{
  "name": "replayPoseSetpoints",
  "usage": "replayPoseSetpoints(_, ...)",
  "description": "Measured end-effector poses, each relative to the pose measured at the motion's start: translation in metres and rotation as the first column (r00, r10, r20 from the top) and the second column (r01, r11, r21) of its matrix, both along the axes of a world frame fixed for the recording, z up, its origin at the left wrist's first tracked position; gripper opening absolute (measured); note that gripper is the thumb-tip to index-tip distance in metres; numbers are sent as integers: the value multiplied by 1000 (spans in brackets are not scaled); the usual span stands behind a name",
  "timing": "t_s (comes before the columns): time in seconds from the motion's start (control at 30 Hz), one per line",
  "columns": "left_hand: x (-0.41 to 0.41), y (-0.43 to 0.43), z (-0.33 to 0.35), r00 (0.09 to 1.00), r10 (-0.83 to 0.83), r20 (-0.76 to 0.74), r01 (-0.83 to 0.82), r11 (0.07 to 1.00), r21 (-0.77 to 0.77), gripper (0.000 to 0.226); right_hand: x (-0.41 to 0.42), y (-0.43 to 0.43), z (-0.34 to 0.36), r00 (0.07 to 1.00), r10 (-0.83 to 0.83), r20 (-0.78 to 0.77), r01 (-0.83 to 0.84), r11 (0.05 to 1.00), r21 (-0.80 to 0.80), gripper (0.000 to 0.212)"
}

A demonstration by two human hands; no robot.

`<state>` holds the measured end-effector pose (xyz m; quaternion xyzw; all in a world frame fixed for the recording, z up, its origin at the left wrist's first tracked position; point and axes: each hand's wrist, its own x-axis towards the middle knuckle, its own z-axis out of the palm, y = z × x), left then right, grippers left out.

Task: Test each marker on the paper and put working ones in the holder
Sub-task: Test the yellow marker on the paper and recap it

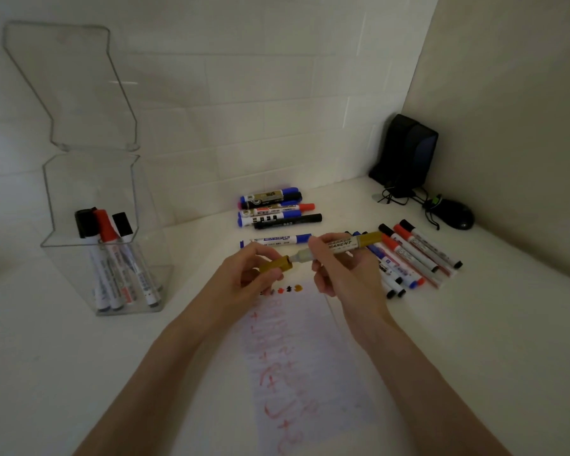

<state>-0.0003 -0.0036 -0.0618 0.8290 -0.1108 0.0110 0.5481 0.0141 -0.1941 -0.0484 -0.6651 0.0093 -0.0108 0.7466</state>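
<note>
Scribbled paper (310, 373) lay lowest, left hand (247, 278) pinched gold cap (276, 265), right hand (343, 274) gripped gold marker (344, 245) (tip at cap's mouth)

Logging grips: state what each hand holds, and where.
Left hand pinches the gold cap by its sides; right hand grips the gold marker on the barrel near its tip.

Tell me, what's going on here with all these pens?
A person is trying out markers. The right hand grips an uncapped gold marker, while the left hand pinches its gold cap just off the tip, above the paper. A row of colour blots there ends in a gold one, so this marker has likely been tested. A few capped markers stand in the clear holder; many loose markers lie on the table.
</note>
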Motion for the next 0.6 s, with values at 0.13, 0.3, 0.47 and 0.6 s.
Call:
replayPoseSetpoints(0.13,1,1,-3,999,16,43,-17,1000,12,14,-4,3,3,994,105,17,-103,987,-123,28)
replayPoseSetpoints(0.3,2,1,-4,993,32,116,-25,998,-61,17,-1,-5,4,987,98,-124,-97,995,18,56)
replayPoseSetpoints(0.47,-2,-11,-8,983,82,164,-54,985,-166,19,-6,2,-5,984,-14,-178,38,991,132,43)
replayPoseSetpoints(0.6,-1,-14,-10,979,92,182,-59,982,-180,19,-8,6,-6,985,-18,-169,52,979,199,36)
